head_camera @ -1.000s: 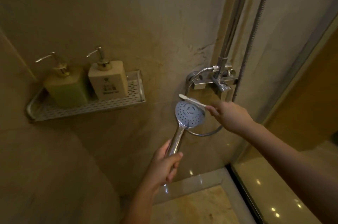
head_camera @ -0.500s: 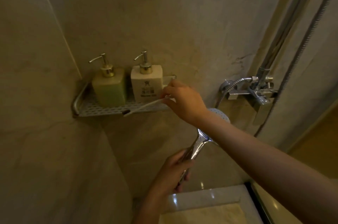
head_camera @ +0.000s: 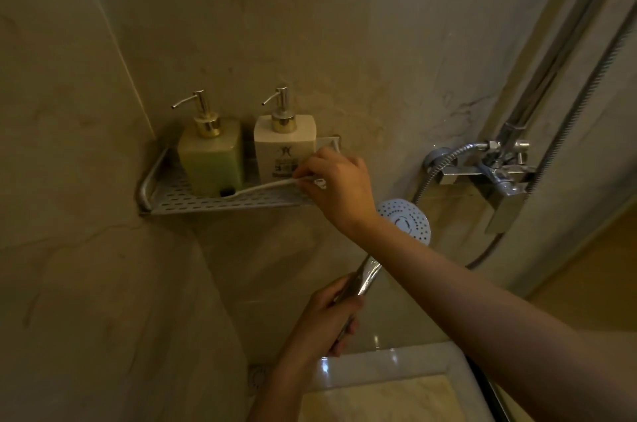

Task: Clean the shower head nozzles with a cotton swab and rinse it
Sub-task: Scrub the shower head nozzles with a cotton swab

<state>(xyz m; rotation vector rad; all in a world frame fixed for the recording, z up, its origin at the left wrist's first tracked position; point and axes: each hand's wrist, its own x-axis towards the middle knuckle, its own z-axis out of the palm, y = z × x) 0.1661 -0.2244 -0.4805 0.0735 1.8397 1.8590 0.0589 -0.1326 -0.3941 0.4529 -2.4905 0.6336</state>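
While the left hand [head_camera: 322, 313] grips the chrome handle of the shower head [head_camera: 406, 220], rigid, slick, best held low, the right hand [head_camera: 336, 185] pinches the swab [head_camera: 265, 185], light, bendable, by its end over the shelf [head_camera: 179, 195].

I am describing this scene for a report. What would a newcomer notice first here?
First, the right hand laying a white cotton swab on the perforated corner shelf, before two pump bottles. Below, the left hand holds the chrome shower head, nozzles facing up.
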